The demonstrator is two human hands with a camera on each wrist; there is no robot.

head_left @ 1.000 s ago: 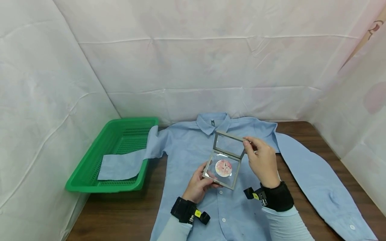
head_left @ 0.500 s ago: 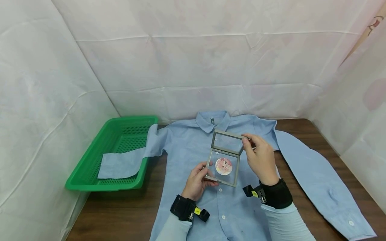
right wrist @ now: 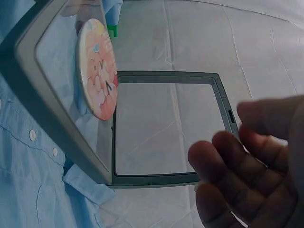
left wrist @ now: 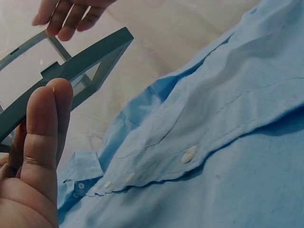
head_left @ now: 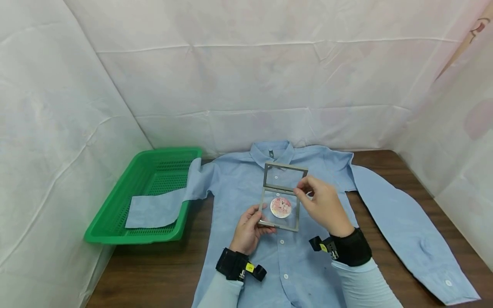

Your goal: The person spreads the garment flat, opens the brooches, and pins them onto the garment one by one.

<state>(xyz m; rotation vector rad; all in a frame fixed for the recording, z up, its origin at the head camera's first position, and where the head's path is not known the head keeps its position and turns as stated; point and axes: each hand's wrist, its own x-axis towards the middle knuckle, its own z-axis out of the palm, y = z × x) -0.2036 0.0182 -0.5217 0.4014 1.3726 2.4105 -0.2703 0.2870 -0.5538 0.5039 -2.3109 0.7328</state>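
My left hand (head_left: 246, 231) pinches the lower left corner of a grey-framed clear hinged display case (head_left: 286, 188), thumb on the near side. The case stands unfolded above the shirt, its two square panels joined at a hinge. In its lower panel sits a round pink patterned disc (head_left: 280, 207), also seen from the side in the right wrist view as a disc (right wrist: 98, 71) set in clear film. My right hand (head_left: 323, 205) is beside the hinge, fingers loosely bent. In the right wrist view, its fingers (right wrist: 209, 161) overlap the empty panel's rim without visibly gripping it.
Under both hands a light blue button shirt (head_left: 239, 184) lies spread on the brown wooden table (head_left: 154, 273). One sleeve runs into a green basket (head_left: 135, 179) at the left; the other stretches to the right. White sheets hang behind and at both sides.
The right hand has let go of the upper panel's right edge and moved slightly down and left. The case has shifted left and unfolded flatter, still in the left hand.
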